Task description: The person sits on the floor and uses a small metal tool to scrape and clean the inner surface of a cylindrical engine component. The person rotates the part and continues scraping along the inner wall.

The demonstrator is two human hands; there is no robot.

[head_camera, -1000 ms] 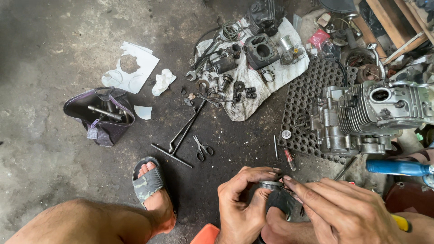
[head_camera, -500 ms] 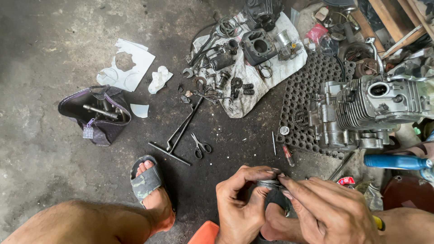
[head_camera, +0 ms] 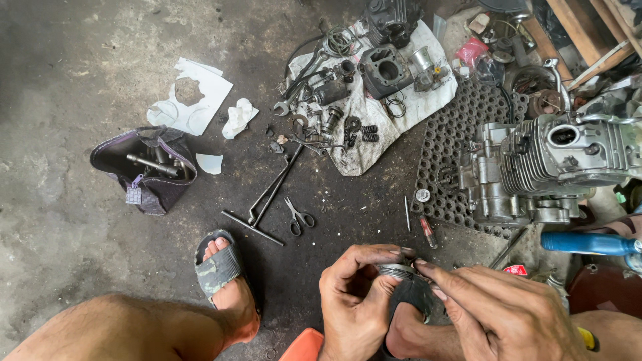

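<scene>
Piston [head_camera: 396,271] gripped by both hands [head_camera: 358,301] near the scissors [head_camera: 299,216].

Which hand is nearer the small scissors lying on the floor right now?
Left. The left hand is just below and right of the scissors, gripping the round metal part. The right hand is farther right, fingertips on that same part.
</scene>
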